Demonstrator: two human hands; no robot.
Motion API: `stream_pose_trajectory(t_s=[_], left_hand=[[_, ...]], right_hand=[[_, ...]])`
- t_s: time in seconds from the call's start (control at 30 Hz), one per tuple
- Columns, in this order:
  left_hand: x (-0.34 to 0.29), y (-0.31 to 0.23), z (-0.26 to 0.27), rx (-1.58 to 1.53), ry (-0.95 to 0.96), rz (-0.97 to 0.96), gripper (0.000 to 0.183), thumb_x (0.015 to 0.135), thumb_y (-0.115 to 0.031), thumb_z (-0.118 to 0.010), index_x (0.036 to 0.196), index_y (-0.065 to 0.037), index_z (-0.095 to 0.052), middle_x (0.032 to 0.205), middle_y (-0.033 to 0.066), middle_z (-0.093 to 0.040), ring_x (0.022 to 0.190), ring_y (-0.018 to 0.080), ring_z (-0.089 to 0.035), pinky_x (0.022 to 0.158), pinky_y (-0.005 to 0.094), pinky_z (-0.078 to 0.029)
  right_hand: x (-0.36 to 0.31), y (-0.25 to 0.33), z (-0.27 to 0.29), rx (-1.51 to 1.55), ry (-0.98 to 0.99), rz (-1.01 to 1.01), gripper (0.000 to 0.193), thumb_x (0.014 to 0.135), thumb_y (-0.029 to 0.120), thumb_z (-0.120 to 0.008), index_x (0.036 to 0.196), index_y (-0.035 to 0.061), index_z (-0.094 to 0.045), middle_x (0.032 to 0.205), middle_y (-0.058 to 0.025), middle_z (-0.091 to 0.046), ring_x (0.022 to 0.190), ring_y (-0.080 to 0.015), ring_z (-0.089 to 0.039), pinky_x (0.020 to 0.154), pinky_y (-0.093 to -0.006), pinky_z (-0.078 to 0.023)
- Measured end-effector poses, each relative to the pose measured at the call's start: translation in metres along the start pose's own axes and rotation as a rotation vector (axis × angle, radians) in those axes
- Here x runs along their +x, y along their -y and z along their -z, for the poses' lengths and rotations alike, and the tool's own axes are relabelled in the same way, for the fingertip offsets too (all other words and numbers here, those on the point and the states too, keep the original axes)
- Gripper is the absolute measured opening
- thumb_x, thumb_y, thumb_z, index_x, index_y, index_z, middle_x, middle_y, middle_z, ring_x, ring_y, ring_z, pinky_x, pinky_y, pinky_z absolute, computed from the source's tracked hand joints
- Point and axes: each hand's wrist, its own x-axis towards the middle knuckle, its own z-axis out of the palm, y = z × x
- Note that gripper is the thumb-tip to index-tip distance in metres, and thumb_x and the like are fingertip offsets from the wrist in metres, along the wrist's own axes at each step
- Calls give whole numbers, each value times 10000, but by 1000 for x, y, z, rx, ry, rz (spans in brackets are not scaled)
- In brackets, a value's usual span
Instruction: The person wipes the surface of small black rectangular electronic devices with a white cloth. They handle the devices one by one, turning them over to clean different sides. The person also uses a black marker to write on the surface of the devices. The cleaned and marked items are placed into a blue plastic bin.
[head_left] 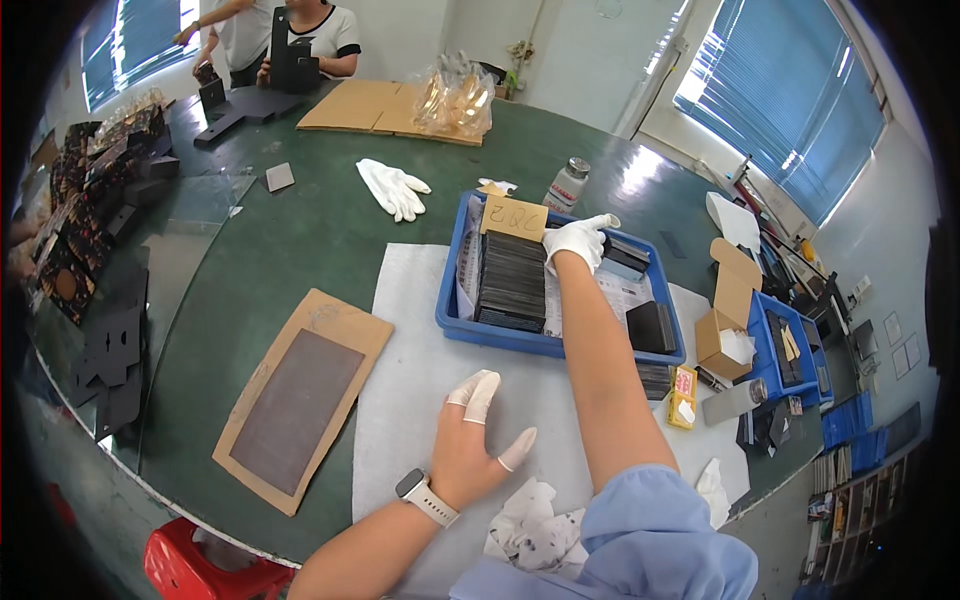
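My right hand [578, 243], in a white glove, reaches over the far side of a blue plastic tray [505, 337]. One finger stretches out to the right; the underside of the hand is hidden. Beside it, on the left, a long row of thin dark plates [511, 280] stands on edge, a handwritten cardboard piece [514, 216] at its far end. Shorter stacks of dark plates [651, 327] lie along the tray's right side. My left hand [468, 445] hovers, empty and with fingers apart, above the white sheet [400, 370]; finger cots cover some fingertips.
A cardboard piece with a dark panel [302, 408] lies left. Beyond are a white glove [393, 189] and a bottle [568, 185]. Crumpled cloth [536, 526] is near my left hand. Rightward stand a small carton [722, 340], another bottle [735, 401] and a second blue tray [763, 325]. Two people are across the table.
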Motion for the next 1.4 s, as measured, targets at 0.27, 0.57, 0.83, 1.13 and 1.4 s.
stream_pose_trajectory(t_s=[0.27,0.57,0.83,1.13,1.4], left_hand=[[1,-2,0,7,-1,8,735,770,-224,-762,1358,30,-401,1289,226,-434,1175,377,-461,1003,425,-402],[3,-6,5,9,24,29,727,776,-229,-757,1356,30,-404,1296,232,-431,1189,383,-454,1011,430,-395],[1,-4,0,-21,-21,-3,699,782,-175,-748,1352,34,-403,1244,218,-458,1110,351,-490,958,411,-425],[0,0,0,17,-20,27,592,790,-57,-688,1328,-17,-444,1178,152,-506,997,281,-514,890,382,-436],[-7,-13,-9,69,14,-70,560,801,-52,-668,1321,-11,-464,1182,161,-533,1061,299,-525,921,394,-431]], right_hand=[[2,-1,-7,59,-36,14,1246,678,371,-821,1452,-66,51,1317,-266,-442,1207,-358,-505,1007,-375,-452],[0,-1,-8,45,-28,24,1223,697,403,-804,1454,-60,38,1326,-259,-457,1208,-345,-521,996,-385,-462],[-2,-12,37,120,-77,178,1106,662,385,-799,1452,-34,-148,1284,-260,-514,1179,-359,-547,978,-406,-466],[-89,-97,152,626,123,661,597,822,191,-685,1353,18,-472,1023,-130,-683,928,-206,-647,870,-305,-482],[-127,-229,179,410,-72,266,816,791,262,-734,1437,-7,-314,1115,-185,-650,1013,-285,-644,912,-361,-484]])
